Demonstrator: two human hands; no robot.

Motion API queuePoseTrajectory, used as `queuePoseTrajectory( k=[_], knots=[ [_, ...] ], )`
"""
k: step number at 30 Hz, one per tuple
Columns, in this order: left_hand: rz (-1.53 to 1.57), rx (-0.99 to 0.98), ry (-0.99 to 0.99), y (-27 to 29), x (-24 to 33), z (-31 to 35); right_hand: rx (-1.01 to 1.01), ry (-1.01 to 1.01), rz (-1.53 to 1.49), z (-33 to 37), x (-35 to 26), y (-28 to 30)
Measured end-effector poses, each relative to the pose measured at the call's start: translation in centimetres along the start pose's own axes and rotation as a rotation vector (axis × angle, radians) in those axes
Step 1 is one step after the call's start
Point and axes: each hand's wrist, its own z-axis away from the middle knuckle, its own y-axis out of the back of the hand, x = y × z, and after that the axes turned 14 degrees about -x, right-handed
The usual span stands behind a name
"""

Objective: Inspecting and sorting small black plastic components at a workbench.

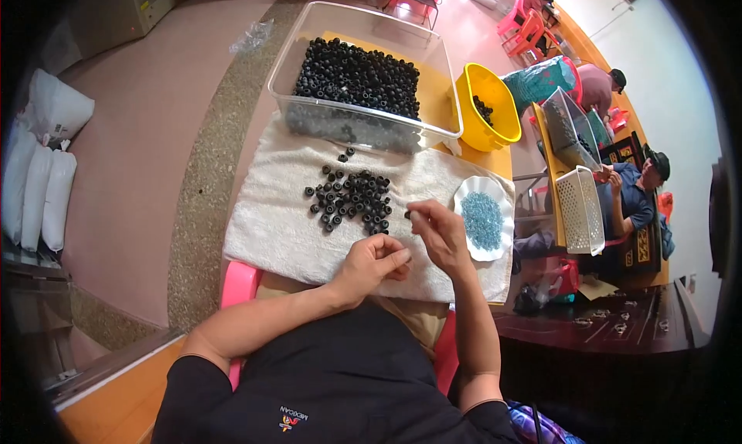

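Note:
My left hand [369, 269] is over the near part of the white towel [282, 247], fingers curled and thumb pressed to them. Whatever it may hold is hidden. Just right of it, my right hand [440, 234] has its fingers closed, with a small black ring-like piece [408, 214] at the fingertips. A loose pile of black round pieces with holes [352, 200] lies on the towel ahead of both hands. To the right, a white scalloped plate [501, 239] carries many tiny clear-blue beads [482, 221].
Beyond the pile stands a large clear plastic bin [359, 113] full of black pieces. A yellow tub [502, 133] beside it holds some more. At right, a person [638, 193] sits by a white perforated basket [580, 212] and a grey bin [568, 127]. White sacks [58, 200] stand far left.

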Motion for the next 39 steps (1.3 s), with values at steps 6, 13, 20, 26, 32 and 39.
queuePoseTrajectory(
  k=[6,13,20,26,32,39],
  knots=[
    [0.139,0.015,-0.056,-0.3,0.3,0.2,-0.066,0.025,-0.139,4.4,-0.4,-1.7],
    [0.121,-0.035,-0.034,-0.4,0.3,0.3,0.062,0.205,-0.136,5.7,1.0,-3.0],
    [0.100,-0.025,-0.006,-0.4,0.3,0.4,0.116,0.192,-0.129,6.3,1.1,-3.7],
    [0.011,-0.050,-0.024,-0.6,0.3,0.4,0.104,0.226,-0.132,7.1,1.1,-3.2],
    [-0.021,-0.086,0.024,-0.5,0.5,0.5,0.172,0.353,0.093,7.1,-0.8,-3.2],
    [-0.055,-0.095,0.067,-0.6,0.7,0.5,0.199,0.407,0.307,7.4,-0.6,-3.3]
  ],
)
